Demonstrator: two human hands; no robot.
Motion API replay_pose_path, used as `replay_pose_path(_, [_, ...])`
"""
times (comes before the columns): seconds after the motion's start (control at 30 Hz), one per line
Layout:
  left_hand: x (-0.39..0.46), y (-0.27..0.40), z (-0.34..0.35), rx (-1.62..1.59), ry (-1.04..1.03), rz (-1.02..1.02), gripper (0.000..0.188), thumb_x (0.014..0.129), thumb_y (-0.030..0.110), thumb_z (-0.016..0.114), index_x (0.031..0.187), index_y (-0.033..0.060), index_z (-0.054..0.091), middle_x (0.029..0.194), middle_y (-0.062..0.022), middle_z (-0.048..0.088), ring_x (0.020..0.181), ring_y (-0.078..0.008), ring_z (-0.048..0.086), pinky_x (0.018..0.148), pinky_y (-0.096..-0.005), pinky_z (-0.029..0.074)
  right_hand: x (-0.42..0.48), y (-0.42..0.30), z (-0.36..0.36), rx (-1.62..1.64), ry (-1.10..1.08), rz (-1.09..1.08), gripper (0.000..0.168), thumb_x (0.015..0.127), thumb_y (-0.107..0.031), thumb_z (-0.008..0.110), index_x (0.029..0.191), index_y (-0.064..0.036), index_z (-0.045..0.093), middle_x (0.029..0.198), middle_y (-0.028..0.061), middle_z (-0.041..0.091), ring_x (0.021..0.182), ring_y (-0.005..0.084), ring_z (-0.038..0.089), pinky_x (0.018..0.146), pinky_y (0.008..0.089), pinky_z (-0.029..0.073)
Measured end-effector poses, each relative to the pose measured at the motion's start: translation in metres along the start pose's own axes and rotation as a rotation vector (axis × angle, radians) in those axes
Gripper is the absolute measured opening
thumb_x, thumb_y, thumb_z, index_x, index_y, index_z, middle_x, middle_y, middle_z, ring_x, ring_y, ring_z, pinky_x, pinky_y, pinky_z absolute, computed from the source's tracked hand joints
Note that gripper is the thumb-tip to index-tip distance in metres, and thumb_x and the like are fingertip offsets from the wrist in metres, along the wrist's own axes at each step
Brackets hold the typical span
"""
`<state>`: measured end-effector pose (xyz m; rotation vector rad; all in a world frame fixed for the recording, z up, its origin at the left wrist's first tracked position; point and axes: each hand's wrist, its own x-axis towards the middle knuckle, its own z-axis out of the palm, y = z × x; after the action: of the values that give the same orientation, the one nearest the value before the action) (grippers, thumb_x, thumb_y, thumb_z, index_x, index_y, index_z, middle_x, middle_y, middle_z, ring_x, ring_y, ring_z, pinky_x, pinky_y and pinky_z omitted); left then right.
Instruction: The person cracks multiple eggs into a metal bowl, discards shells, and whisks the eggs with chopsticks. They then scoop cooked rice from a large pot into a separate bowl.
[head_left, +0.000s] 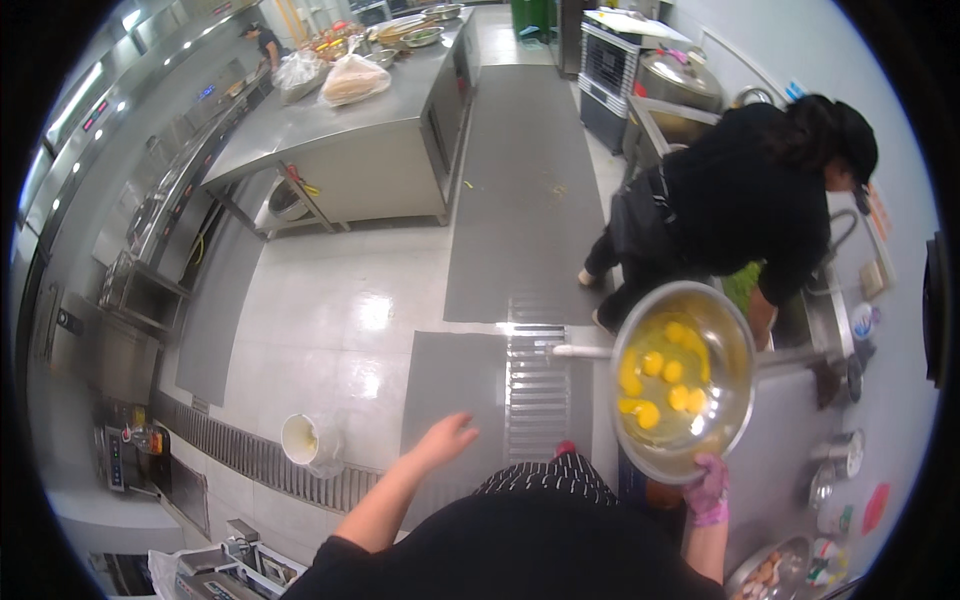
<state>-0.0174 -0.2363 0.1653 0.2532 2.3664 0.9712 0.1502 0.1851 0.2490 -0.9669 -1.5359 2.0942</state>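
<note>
My right hand, in a pink glove, grips the near rim of a large stainless steel bowl. The bowl is tilted towards the camera, and several raw egg yolks lie in clear egg white inside it. My left hand is bare and empty, its fingers apart, held out over the grey floor mat.
A co-worker in black bends over a sink with leafy greens at the right. A white bin stands on the floor at the left. Beyond is a steel worktable with bagged food. A bowl of eggshells sits lower right.
</note>
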Motion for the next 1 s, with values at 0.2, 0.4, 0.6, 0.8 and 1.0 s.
replay_pose_path(0.2, [0.019,-0.029,-0.051,-0.392,0.239,-0.187,0.046,0.09,0.033,0.054,0.122,-0.0006,0.051,0.122,-0.0183,0.055,0.116,-0.0287,0.052,0.096,-0.0362,0.041,0.13,0.036,0.147,-0.121,-0.338,0.217,0.006,0.078,-0.008,0.054,0.079,-0.003,0.057,0.067,0.0036,0.059,0.052,0.0138,0.056,0.044,0.0245,0.044])
replay_pose_path(0.4, [0.052,-0.085,-0.096,-0.652,0.52,-0.395,0.044,0.091,0.03,0.053,0.122,-0.0012,0.051,0.108,-0.0122,0.061,0.097,-0.0189,0.057,0.086,-0.0314,0.044,0.207,0.047,0.298,-0.053,-0.459,0.557,0.011,0.074,-0.003,0.054,0.085,-0.001,0.057,0.085,0.0085,0.061,0.079,0.0212,0.062,0.07,0.0362,0.057])
replay_pose_path(0.6, [0.02,-0.208,-0.034,-0.471,0.604,-0.851,0.044,0.084,0.033,0.057,0.106,-0.0042,0.061,0.104,-0.0233,0.063,0.101,-0.0321,0.059,0.087,-0.0381,0.045,0.238,0.037,0.429,-0.259,-0.677,0.629,0.01,0.077,-0.003,0.05,0.083,0.002,0.057,0.086,0.0109,0.06,0.078,0.0218,0.062,0.073,0.0347,0.054])
replay_pose_path(0.8, [-0.016,-0.268,0.024,-0.562,0.513,-1.188,0.037,0.083,0.029,0.055,0.1,-0.0026,0.064,0.095,-0.0202,0.065,0.09,-0.0333,0.062,0.079,-0.0404,0.048,0.282,0.073,0.562,-0.374,-0.83,0.595,0.024,0.079,-0.005,0.049,0.097,0.01,0.054,0.091,0.0164,0.063,0.077,0.0263,0.066,0.066,0.0356,0.058])
replay_pose_path(1.0, [0.021,-0.359,-0.035,-0.188,0.202,-1.019,0.034,0.084,0.028,0.054,0.1,-0.0015,0.064,0.095,-0.0191,0.064,0.087,-0.0313,0.062,0.075,-0.0405,0.049,0.284,0.1,0.686,-0.086,-0.701,0.766,0.026,0.081,-0.01,0.047,0.098,0.008,0.052,0.086,0.0161,0.062,0.068,0.0271,0.064,0.062,0.0377,0.057])
